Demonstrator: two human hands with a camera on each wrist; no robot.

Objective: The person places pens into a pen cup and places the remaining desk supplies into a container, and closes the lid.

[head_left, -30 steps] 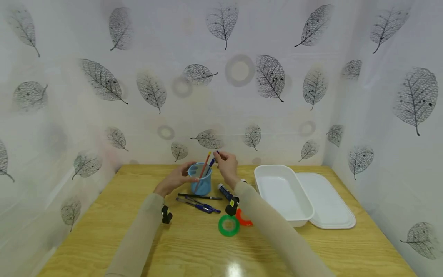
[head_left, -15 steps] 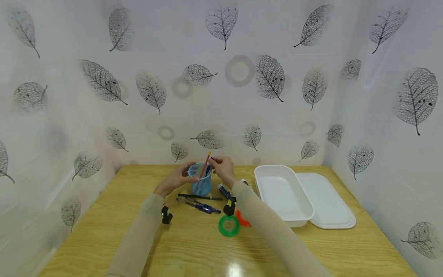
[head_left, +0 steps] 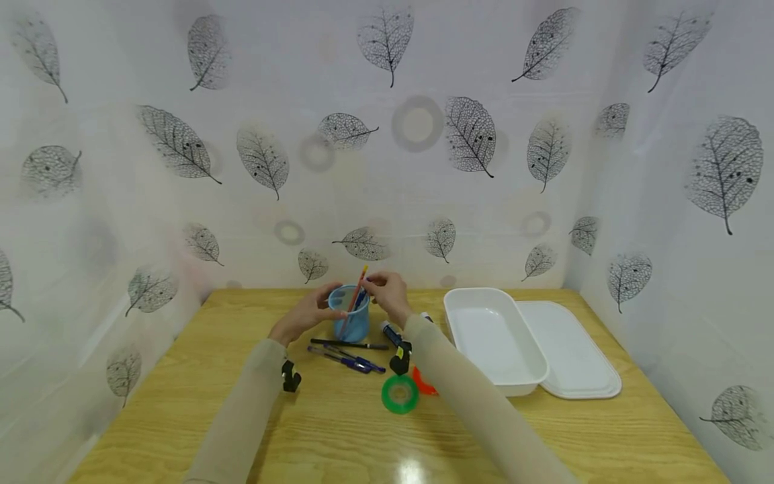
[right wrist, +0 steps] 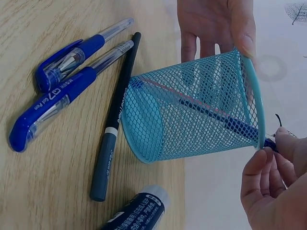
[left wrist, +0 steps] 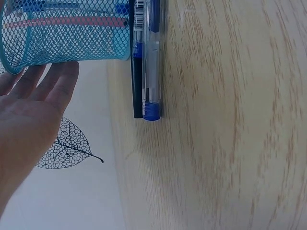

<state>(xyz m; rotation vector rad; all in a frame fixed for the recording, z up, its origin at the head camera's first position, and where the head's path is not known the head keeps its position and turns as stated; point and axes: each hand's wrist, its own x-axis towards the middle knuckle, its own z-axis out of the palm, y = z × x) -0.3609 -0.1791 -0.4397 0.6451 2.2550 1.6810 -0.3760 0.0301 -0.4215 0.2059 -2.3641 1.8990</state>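
Your left hand (head_left: 307, 313) grasps the mesh cup (head_left: 359, 329), near 12 o'clock on the surface (head_left: 320, 437); your right hand's (head_left: 390, 296) fingers pinch the blue pen (right wrist: 270, 143) at its rim. The step looks like seating that pen inside; next probably calls for releasing it, the left steadying. Gel pens (right wrist: 79, 86) lie at the cup's 6 o'clock.

cup (right wrist: 165, 136): woven-looking mesh, perhaps metal | tabletop (head_left: 175, 410): glossy wood grain (catching light) | tray (head_left: 498, 339): smooth plastic
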